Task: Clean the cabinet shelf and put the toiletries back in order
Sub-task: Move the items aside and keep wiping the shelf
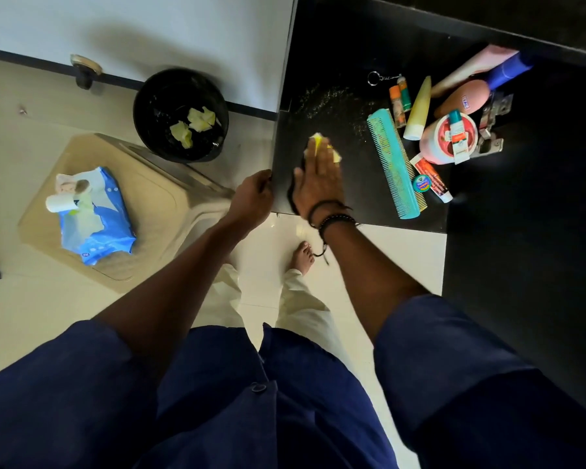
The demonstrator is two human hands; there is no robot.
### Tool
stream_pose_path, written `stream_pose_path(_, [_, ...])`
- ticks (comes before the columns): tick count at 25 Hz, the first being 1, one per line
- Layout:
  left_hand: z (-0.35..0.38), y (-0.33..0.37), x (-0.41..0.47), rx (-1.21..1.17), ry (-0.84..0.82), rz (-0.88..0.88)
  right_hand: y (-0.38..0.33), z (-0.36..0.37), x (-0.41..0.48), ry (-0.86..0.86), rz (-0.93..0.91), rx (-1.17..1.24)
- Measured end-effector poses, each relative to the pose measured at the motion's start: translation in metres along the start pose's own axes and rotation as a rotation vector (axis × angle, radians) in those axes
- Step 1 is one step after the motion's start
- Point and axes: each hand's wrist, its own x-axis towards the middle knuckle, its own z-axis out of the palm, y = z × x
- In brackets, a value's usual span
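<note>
My right hand [317, 182] lies flat, fingers straight, pressing a yellow wipe [318, 142] onto the black cabinet shelf [359, 184]. Pale dust specks [322, 96] lie on the shelf beyond the wipe. My left hand [253, 197] curls its fingers around the shelf's left front edge. The toiletries are crowded on the right side of the shelf: a teal comb [394, 164], a pale yellow tube [418, 110], a pink jar [449, 138], small tubes [432, 181], a small round tin [422, 184], a pink bottle [464, 96] and a blue-capped bottle [508, 69].
A black bin [180, 115] holding crumpled yellow wipes stands on the floor left of the shelf. A blue wet-wipe pack [93, 214] lies on a beige stool [156, 204]. A key ring [374, 77] and metal hinge [489, 130] are on the shelf. My bare foot [303, 255] is below.
</note>
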Motion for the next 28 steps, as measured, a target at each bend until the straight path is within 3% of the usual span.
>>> stream_pose_path(4, [-0.003, 0.007, -0.006, -0.067, 0.072, -0.033, -0.009, 0.028, -0.068, -0.062, -0.147, -0.066])
stream_pose_path(7, [0.003, 0.008, 0.0, -0.085, 0.112, -0.015, 0.05, 0.03, -0.103, 0.049, -0.026, -0.064])
stream_pose_path(10, [0.007, 0.007, 0.001, -0.14, 0.104, -0.007, 0.088, 0.01, -0.077, 0.05, 0.067, -0.065])
stream_pose_path(13, [0.006, -0.004, -0.001, -0.193, 0.062, -0.026, 0.049, -0.002, -0.033, 0.07, -0.015, -0.007])
stream_pose_path(17, [0.0, -0.012, -0.006, -0.181, 0.09, -0.15, -0.018, 0.011, -0.024, -0.087, -0.123, -0.005])
stream_pose_path(19, [-0.001, -0.015, -0.005, -0.162, 0.087, -0.133, -0.014, 0.022, -0.051, -0.081, -0.19, -0.054])
stream_pose_path(21, [-0.001, -0.016, -0.003, -0.196, 0.099, -0.138, 0.015, 0.031, -0.079, 0.033, -0.216, -0.021])
stream_pose_path(25, [0.002, -0.012, -0.001, -0.238, 0.089, -0.148, 0.068, 0.016, -0.074, 0.131, 0.007, -0.049])
stream_pose_path(28, [0.003, -0.008, -0.002, -0.244, 0.082, -0.136, 0.033, -0.002, -0.034, 0.023, 0.018, 0.008])
